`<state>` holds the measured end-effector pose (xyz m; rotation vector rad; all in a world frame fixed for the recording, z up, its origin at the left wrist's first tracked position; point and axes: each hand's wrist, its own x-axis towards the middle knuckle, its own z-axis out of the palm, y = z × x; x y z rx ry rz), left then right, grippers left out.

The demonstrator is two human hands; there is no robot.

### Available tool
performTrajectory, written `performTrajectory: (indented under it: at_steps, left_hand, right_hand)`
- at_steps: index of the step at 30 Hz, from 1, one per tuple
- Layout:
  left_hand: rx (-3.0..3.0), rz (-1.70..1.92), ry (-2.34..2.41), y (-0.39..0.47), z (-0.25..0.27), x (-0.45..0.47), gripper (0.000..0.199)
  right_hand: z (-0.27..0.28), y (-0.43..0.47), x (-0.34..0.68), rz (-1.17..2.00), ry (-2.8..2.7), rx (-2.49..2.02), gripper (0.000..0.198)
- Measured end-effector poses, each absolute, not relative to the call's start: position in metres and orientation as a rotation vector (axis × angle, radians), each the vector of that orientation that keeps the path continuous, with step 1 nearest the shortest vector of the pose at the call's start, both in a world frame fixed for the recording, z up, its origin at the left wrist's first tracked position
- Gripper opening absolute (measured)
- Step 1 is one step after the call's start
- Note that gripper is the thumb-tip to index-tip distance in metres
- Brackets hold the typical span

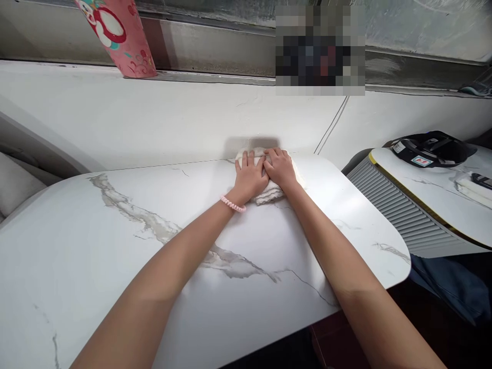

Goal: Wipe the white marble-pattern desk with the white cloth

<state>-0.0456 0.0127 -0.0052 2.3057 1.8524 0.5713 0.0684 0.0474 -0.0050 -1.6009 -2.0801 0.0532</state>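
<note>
A folded white cloth (269, 196) lies at the far edge of a white marble-patterned table (126, 256), close to the wall. My left hand (249, 180) presses down flat on the cloth with its fingers spread. Beside it, my right hand (281, 168) also rests flat on the cloth, fingers stretched forward. The two hands touch or nearly touch at the thumbs. Around my left wrist sits a pink coiled band (232, 204). Part of the cloth is hidden under both hands.
A white wall (172, 118) rises behind the table, with a pink patterned item (126, 41) on the window ledge. To the right stands another marble-topped table with a ribbed side (411, 215), holding a black cap-like item (434, 148). Dark blue fabric (449, 287) is at lower right.
</note>
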Motion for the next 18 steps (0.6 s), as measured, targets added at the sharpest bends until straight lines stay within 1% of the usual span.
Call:
performTrajectory:
  at_steps: [5, 10, 14, 18]
  left_hand:
    - [2.309, 0.549, 1.91, -0.013, -0.007, -0.064, 0.053]
    - [2.328, 0.593, 1.965, -0.051, -0.01, -0.069, 0.053]
    - [2.349, 0.605, 1.999, -0.093, -0.011, -0.065, 0.054]
    - [2.401, 0.557, 1.904, -0.135, -0.01, -0.056, 0.057]
  right_hand:
    - [-0.003, 0.023, 0.05, 0.091, -2.116, -1.577, 0.041]
    - [-0.004, -0.01, 0.045, 0.099, -2.133, -1.472, 0.038]
    - [-0.002, -0.049, 0.053, 0.111, -2.184, -1.397, 0.034]
    - [-0.001, -0.096, 0.068, 0.106, -2.179, -1.349, 0.031]
